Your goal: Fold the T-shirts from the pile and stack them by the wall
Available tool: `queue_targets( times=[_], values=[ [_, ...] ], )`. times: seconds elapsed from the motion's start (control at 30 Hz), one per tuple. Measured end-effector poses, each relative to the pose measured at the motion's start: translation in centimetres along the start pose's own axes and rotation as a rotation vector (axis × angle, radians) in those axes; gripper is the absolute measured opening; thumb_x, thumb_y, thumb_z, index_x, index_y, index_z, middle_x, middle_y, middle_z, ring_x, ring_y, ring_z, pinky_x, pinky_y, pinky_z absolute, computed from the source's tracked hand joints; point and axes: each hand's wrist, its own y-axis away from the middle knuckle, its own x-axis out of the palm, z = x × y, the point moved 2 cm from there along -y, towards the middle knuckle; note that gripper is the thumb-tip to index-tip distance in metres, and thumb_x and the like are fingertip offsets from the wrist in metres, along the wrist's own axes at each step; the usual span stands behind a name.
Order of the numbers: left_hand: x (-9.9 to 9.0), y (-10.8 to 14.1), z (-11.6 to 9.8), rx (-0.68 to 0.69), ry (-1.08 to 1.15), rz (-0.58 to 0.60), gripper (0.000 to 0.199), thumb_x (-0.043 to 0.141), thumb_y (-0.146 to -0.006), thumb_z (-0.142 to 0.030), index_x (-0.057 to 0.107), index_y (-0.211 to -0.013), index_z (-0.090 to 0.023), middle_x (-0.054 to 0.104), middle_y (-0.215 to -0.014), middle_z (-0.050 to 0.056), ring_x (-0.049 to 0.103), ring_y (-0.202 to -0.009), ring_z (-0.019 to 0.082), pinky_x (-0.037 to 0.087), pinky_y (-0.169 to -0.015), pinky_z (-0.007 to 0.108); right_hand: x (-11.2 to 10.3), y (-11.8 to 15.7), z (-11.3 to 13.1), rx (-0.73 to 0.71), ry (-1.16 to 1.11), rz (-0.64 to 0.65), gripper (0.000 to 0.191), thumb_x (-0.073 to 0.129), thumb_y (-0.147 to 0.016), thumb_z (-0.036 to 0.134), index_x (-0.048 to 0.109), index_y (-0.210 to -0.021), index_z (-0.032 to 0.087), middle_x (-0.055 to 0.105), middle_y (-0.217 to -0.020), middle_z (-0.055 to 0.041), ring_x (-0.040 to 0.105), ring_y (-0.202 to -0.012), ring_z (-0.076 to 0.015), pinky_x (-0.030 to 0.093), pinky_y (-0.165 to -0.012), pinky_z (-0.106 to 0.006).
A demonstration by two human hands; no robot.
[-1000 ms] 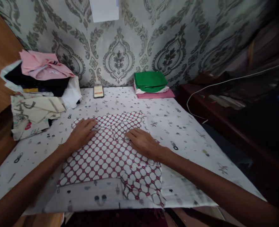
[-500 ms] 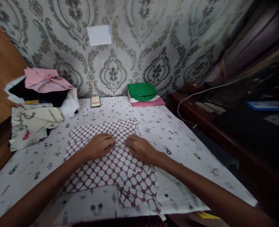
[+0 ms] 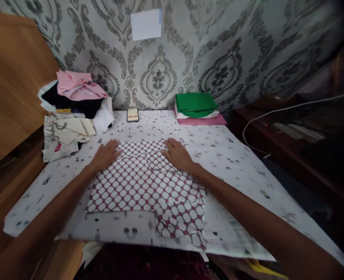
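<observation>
A white garment with a red and grey lattice print (image 3: 134,181) lies spread over the table, one narrower part reaching toward the front edge. Its upper right area shows some wrinkles. At the far left corner of the garment is my left hand (image 3: 106,154), fingers stretched out and slightly blurred. My right hand (image 3: 177,153) rests flat on the garment's far right part, with the fingers extended and the thumb apart. Neither hand grips the fabric.
The table wears a white printed cloth (image 3: 242,186). At the back left is a heap of clothes (image 3: 80,105) with a pink piece on top. A small framed card (image 3: 132,115) stands near the wall. Folded green fabric (image 3: 195,103) tops a stack at the back right. A white cable (image 3: 265,114) hangs at right.
My hands have moved apart from the garment's middle, the left outward to its far left corner, the right toward the far right edge. Fingers have straightened. The camera view has shifted.
</observation>
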Motion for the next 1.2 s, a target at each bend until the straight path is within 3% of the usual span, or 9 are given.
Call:
queue_targets(
  times=[0.1,0.2,0.3,0.43,0.57,0.73,0.9,1.03,1.2],
  values=[
    [-0.6,1.7,3.3,-0.059,-0.034,-0.011,0.062,0.022,-0.100,-0.051,0.037,-0.151,-0.017,0.033,-0.161,0.017,0.026,-0.150,0.031,0.024,-0.116,0.060,-0.8,0.2,0.4,-0.013,0.011,0.004,0.053,0.035,-0.101,0.041,0.049,-0.142,0.010,0.047,-0.151,-0.0201,0.039,-0.143,-0.0316,0.031,-0.117,-0.049],
    [-1.4,3.4,4.0,-0.073,-0.039,-0.066,0.064,0.021,-0.100,-0.050,0.038,-0.150,-0.013,0.037,-0.157,0.021,0.031,-0.148,0.032,0.029,-0.114,0.057,-2.2,0.9,1.2,-0.021,0.034,-0.028,0.047,0.040,-0.100,0.030,0.052,-0.139,0.009,0.051,-0.147,-0.0216,0.044,-0.138,-0.0317,0.033,-0.115,-0.049],
    [-2.3,6.0,2.8,-0.013,-0.025,-0.125,0.066,0.024,-0.099,-0.053,0.043,-0.145,-0.011,0.041,-0.154,0.022,0.036,-0.145,0.033,0.032,-0.114,0.054,-3.7,4.0,1.5,-0.088,0.049,-0.065,0.042,0.043,-0.096,0.019,0.056,-0.136,0.013,0.053,-0.146,-0.0187,0.047,-0.136,-0.0304,0.036,-0.112,-0.049],
    [-3.0,11.0,0.8,0.199,0.054,-0.072,0.061,0.029,-0.097,-0.059,0.047,-0.143,-0.022,0.043,-0.156,0.012,0.040,-0.143,0.030,0.025,-0.120,0.052,-5.5,10.9,0.7,-0.219,0.014,0.026,0.040,0.044,-0.094,0.010,0.064,-0.127,0.019,0.062,-0.137,-0.0121,0.051,-0.133,-0.0266,0.039,-0.110,-0.048],
    [-3.5,14.1,-1.7,0.362,0.178,-0.022,0.059,0.035,-0.096,-0.063,0.052,-0.138,-0.025,0.049,-0.151,0.009,0.046,-0.138,0.027,0.032,-0.118,0.047,-7.0,15.8,0.1,-0.191,0.010,-0.002,0.038,0.046,-0.094,0.009,0.067,-0.123,0.022,0.066,-0.133,-0.0092,0.053,-0.131,-0.0264,0.040,-0.107,-0.049],
    [-4.2,11.1,-9.2,0.453,0.216,-0.029,0.049,0.037,-0.100,-0.051,0.053,-0.135,-0.021,0.057,-0.141,0.010,0.054,-0.129,0.025,0.044,-0.108,0.038,-7.2,14.4,1.9,-0.124,0.042,-0.080,0.023,0.056,-0.095,0.024,0.071,-0.111,0.017,0.072,-0.114,-0.0122,0.059,-0.112,-0.0277,0.042,-0.099,-0.045],
    [-3.0,5.7,-16.3,0.620,-0.066,-0.075,0.031,0.042,-0.094,-0.017,0.059,-0.120,-0.016,0.065,-0.124,0.013,0.059,-0.113,0.027,0.046,-0.102,0.044,-6.8,11.1,4.4,-0.109,0.147,0.000,0.019,0.058,-0.094,0.021,0.070,-0.107,0.013,0.071,-0.109,-0.0129,0.056,-0.106,-0.0267,0.040,-0.092,-0.038],
    [-2.0,3.8,-17.0,0.619,-0.226,-0.075,0.031,0.040,-0.087,-0.004,0.062,-0.106,-0.016,0.067,-0.108,0.012,0.060,-0.103,0.027,0.048,-0.094,0.044,-6.7,10.6,4.2,-0.137,0.225,0.056,0.022,0.048,-0.096,0.009,0.069,-0.099,0.012,0.071,-0.101,-0.0115,0.057,-0.098,-0.0237,0.038,-0.089,-0.036],
    [-2.0,3.5,-15.6,0.636,-0.080,-0.035,0.027,0.043,-0.087,-0.009,0.061,-0.105,-0.018,0.064,-0.104,0.009,0.058,-0.101,0.025,0.048,-0.089,0.039,-7.1,11.0,3.5,-0.209,0.235,0.054,0.023,0.046,-0.095,0.006,0.068,-0.100,0.012,0.070,-0.100,-0.0119,0.056,-0.098,-0.0242,0.038,-0.090,-0.036]
  ],
)
